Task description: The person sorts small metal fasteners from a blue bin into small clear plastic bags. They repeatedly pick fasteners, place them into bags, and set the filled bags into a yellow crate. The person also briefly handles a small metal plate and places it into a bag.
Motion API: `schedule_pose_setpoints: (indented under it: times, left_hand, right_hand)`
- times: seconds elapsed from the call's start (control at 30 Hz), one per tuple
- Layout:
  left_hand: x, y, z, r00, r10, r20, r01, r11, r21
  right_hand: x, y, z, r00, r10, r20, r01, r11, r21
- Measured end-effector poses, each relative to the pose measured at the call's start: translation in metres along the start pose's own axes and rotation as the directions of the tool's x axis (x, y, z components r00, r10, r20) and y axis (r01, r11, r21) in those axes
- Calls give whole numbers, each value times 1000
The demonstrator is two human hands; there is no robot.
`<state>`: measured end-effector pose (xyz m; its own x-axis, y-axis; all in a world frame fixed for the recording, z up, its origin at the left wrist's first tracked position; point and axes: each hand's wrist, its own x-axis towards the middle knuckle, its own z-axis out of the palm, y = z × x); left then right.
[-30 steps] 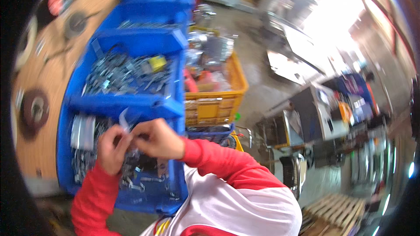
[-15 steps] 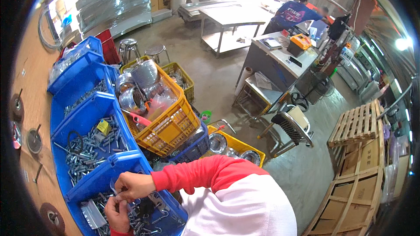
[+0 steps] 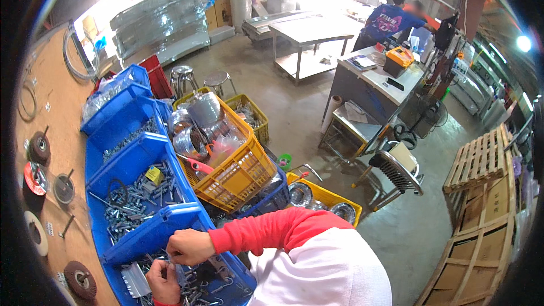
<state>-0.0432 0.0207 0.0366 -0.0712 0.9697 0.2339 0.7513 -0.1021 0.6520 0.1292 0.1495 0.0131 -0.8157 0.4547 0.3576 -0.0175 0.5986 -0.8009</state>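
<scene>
Both my hands are over the nearest compartment of a blue parts bin (image 3: 152, 222), which holds loose metal hooks and bolts (image 3: 218, 283). My right hand (image 3: 191, 247), reaching in from the right in a red sleeve, is closed with its fingertips pinched. Just below it, my left hand (image 3: 163, 281) has thumb and fingers drawn together. Between them shows a small clear plastic bag (image 3: 181, 275), partly hidden by the fingers. A flat stack of clear bags (image 3: 135, 281) lies on the hardware beside my left hand.
Farther blue compartments hold bolts (image 3: 127, 209) and a small yellow box (image 3: 153, 175). On the left, a wooden board (image 3: 51, 102) carries grinding discs (image 3: 80, 279). Yellow crates (image 3: 238, 175) stand right of the bins. Beyond are a chair (image 3: 396, 167), a desk (image 3: 362, 88) and another person (image 3: 391, 22).
The whole scene has shifted right and slightly down in the view. Clear plastic that stuck up above my right hand now shows lower, between the hands. Both hands stay close together over the bin.
</scene>
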Motion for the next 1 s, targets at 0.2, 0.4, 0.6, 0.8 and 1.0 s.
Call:
schedule_pose_setpoints:
  times: [0.2, 0.4, 0.6, 0.8, 1.0]
  left_hand:
    - [10, -10, -2, 991, 35, -128, -28, 998, 50]
    - [0, 7, 17, 975, 172, -139, -120, 940, 321]
    - [3, 35, 20, 945, 285, 162, -322, 714, 622]
    - [3, 23, 12, 975, 153, 162, -222, 718, 660]
    - [19, -32, 18, 991, 26, -131, -35, 997, -70]
  right_hand:
    - [-8, 2, -4, 999, 48, -15, -49, 995, -93]
    - [-23, 9, -1, 986, 92, -141, -118, 975, -188]
    - [-17, 14, 6, 984, -48, -174, -16, 937, -348]
    - [-9, 6, 19, 969, 14, -245, -88, 951, -295]
    - [-2, -3, 25, 933, -301, -198, 141, 811, -568]
